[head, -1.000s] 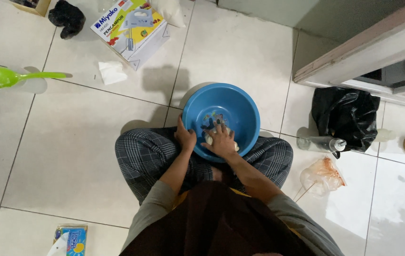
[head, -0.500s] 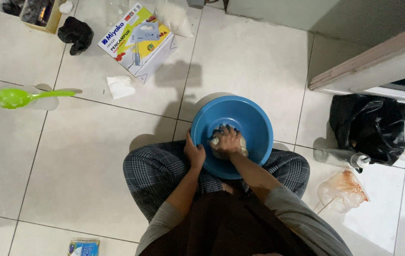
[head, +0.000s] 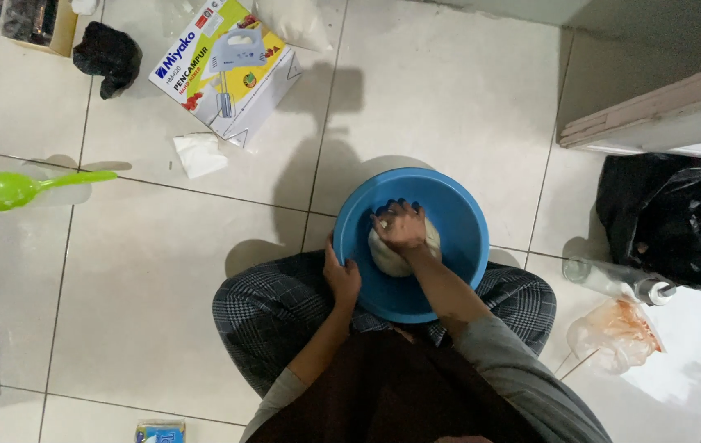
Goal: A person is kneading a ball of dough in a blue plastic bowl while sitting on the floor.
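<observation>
Blue basin (head: 457,246), held between the knees, contains pale dough (head: 390,256) at its centre. The right hand (head: 400,226) is pressed closed onto the dough; the left hand (head: 341,277) is clamped on the rim at eight o'clock.
</observation>
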